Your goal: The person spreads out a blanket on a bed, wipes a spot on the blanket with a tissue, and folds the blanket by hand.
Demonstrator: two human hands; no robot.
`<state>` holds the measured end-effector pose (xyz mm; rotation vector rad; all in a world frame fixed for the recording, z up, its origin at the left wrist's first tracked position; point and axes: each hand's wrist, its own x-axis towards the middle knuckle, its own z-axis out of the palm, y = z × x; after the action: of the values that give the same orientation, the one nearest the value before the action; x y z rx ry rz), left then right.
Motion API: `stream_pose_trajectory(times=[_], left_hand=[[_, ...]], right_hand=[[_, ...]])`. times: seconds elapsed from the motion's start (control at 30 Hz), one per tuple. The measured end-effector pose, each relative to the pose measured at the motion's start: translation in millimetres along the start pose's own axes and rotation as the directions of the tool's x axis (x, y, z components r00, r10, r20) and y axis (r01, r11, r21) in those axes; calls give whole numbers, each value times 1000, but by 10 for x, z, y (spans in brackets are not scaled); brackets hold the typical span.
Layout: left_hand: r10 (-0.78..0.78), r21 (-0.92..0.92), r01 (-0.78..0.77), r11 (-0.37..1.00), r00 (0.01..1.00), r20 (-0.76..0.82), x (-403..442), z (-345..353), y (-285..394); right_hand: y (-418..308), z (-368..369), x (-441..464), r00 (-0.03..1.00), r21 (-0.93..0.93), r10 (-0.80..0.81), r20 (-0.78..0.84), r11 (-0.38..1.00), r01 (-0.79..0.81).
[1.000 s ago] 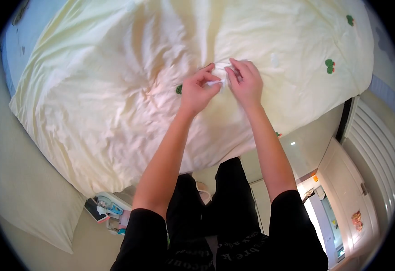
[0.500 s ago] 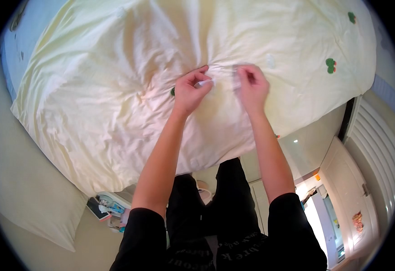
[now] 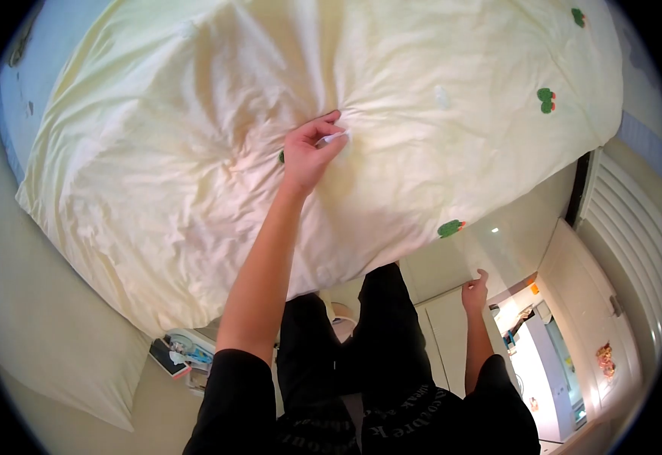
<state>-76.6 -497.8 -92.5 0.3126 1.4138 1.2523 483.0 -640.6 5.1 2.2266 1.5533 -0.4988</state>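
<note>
My left hand [image 3: 309,154] is over the middle of a pale cream quilt cover [image 3: 194,174], thumb and index finger closed on a small thin white piece [image 3: 333,137]. Its exact kind is too small to make out. Creases in the cloth gather around this hand, and a green embroidered patch peeks out beside it. My right hand [image 3: 475,291] is away from the bedding, low at my right side above the pale floor. One of its fingers stretches out while the others are loosely bent, and nothing shows in it.
Several green patches, such as one near the front edge [image 3: 450,228], dot the quilt cover. A pillow [image 3: 65,341] lies at left, by small items [image 3: 183,350] on a low surface. At right are a radiator [image 3: 634,243] and a white door [image 3: 585,303].
My right hand has left the quilt cover and dropped down to my right side, uncovering a green patch at the edge. My left hand keeps its pinch with little movement.
</note>
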Motion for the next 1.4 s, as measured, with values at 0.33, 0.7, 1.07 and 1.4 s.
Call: stream_pose_trajectory(times=[0.33,0.7,1.07,1.4], left_hand=[[100,294,-12,956,953,-286,-401,17,290],[354,473,-143,869,848,-393,-838,-1345,128],[560,940,-326,104,800,216,-401,-1520,217],[640,946,-323,-32,721,268,-81,-1420,591]], right_hand=[[-3294,-395,117,611,389,-679,-407,476,789],[-5947,212,392,51,57,-976,-210,40,998],[-5964,275,347,93,-62,-984,-150,103,993],[-5972,371,373,110,-82,-978,-177,126,989]])
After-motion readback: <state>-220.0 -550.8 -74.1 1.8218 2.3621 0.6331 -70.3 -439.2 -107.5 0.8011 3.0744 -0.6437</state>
